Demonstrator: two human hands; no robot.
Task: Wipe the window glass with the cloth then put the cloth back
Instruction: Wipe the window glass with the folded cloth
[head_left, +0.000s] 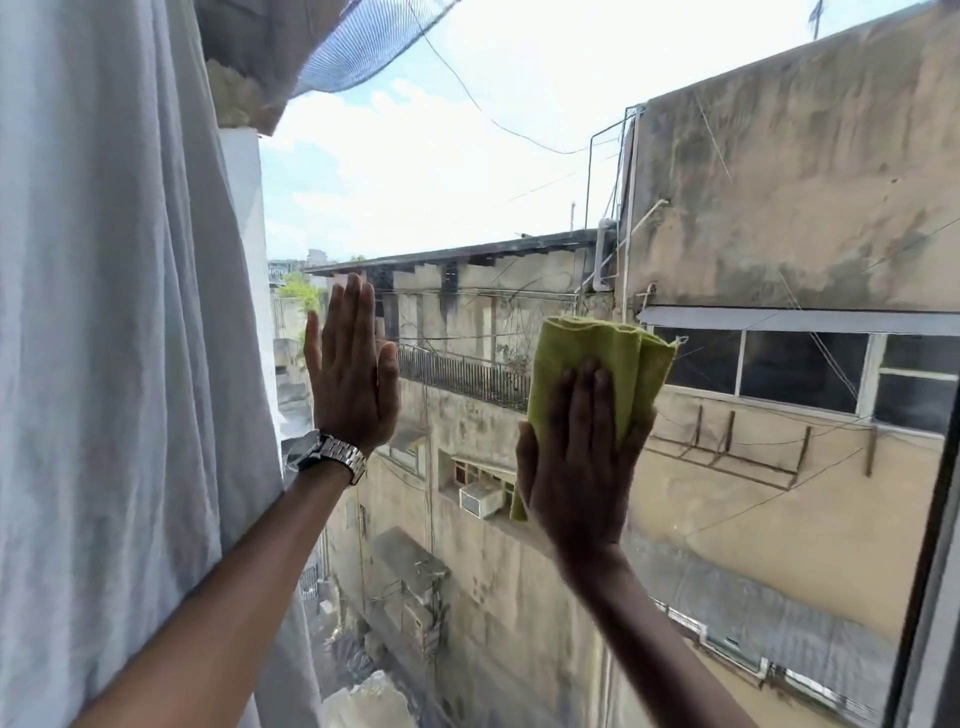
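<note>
The window glass (519, 182) fills most of the view, with buildings and sky behind it. My right hand (582, 462) presses a folded green cloth (602, 358) flat against the pane, right of centre; the cloth sticks out above and beside my fingers. My left hand (350, 369) lies flat on the glass to the left, fingers together and pointing up, holding nothing. A metal watch (332, 454) sits on that wrist.
A white curtain (119, 338) hangs along the left side, close to my left forearm. The dark window frame (930, 597) runs down the right edge. Outside are weathered concrete buildings, cables and an air conditioner unit.
</note>
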